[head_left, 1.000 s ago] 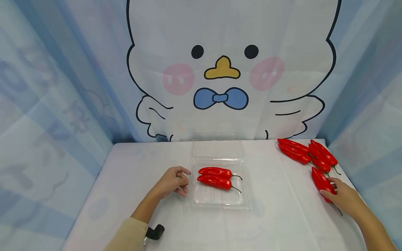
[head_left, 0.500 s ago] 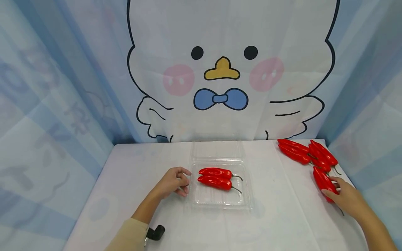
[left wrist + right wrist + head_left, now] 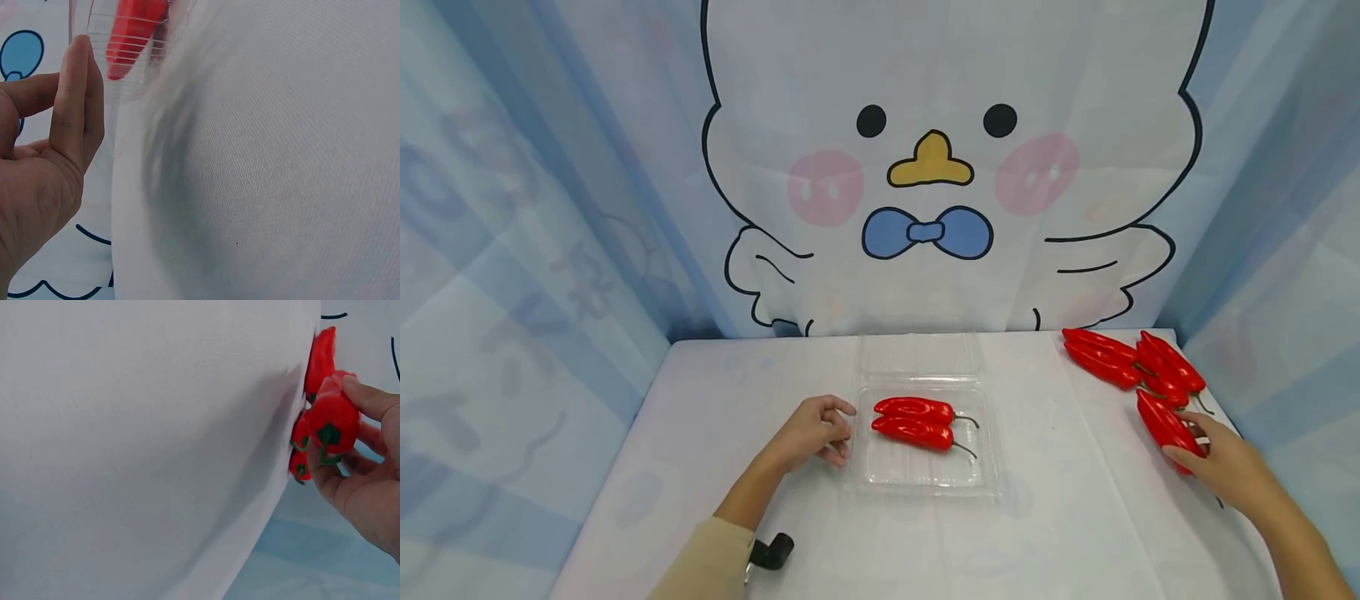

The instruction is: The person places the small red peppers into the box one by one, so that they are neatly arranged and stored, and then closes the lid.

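At the right side of the table my right hand grips a red chili pepper, thumb on one side and fingers on the other. Its green stem points toward the camera in the right wrist view, where the pepper shows just off the cloth. My left hand is beside the left edge of a clear plastic clamshell box, fingers loosely bent and holding nothing. Two red peppers lie side by side inside the box, stems to the right. In the left wrist view the left fingertips are close to the box wall.
Several more red peppers are heaped at the table's back right corner. Behind the box's tray its transparent lid lies folded back. A printed curtain hangs along the rear edge, and a white cloth covers the table.
The pepper in my right hand has shifted slightly, its tip now a little farther back and left. My left hand and the box have stayed put.
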{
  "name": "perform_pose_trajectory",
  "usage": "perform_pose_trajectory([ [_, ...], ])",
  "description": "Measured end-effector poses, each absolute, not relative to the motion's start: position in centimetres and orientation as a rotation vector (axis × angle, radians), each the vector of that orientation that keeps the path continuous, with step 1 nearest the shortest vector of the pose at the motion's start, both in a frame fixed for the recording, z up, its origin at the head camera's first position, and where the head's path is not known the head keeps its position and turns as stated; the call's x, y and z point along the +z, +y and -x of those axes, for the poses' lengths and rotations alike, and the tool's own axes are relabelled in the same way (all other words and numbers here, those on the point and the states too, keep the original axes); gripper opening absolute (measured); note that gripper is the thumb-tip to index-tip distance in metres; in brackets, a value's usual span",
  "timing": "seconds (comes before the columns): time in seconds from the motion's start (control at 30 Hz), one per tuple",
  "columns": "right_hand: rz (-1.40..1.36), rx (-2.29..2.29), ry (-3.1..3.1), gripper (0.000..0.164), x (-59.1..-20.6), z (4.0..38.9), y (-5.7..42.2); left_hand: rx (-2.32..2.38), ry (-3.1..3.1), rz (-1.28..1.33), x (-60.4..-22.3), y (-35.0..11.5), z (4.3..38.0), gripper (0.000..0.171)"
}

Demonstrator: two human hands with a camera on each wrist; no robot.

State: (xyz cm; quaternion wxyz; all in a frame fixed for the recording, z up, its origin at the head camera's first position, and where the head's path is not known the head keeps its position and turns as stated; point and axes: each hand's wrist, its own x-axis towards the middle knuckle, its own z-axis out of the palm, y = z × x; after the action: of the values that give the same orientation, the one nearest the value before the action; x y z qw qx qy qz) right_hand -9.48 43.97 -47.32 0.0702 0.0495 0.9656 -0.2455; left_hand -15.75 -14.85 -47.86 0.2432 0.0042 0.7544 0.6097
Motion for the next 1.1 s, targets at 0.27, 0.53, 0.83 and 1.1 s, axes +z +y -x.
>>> perform_pose_trajectory([
  [0.27,-0.053,-0.745,2.976,0.084,-46.4,9.6,42.8,1.649,2.057,-0.012,-47.9,-14.9,15.9,0.035],
  [0.53,0.052,-0.756,3.017,0.080,-45.4,10.0,41.0,1.634,2.071,0.002,-47.9,-14.9,16.0,0.034],
  [0.83,0.137,-0.770,3.043,0.080,-44.4,10.8,38.3,1.623,2.075,0.010,-47.8,-14.8,16.0,0.034],
  [1.1,0.233,-0.798,3.060,0.077,-44.1,11.3,35.9,1.629,2.069,0.009,-47.9,-14.9,16.1,0.035],
])
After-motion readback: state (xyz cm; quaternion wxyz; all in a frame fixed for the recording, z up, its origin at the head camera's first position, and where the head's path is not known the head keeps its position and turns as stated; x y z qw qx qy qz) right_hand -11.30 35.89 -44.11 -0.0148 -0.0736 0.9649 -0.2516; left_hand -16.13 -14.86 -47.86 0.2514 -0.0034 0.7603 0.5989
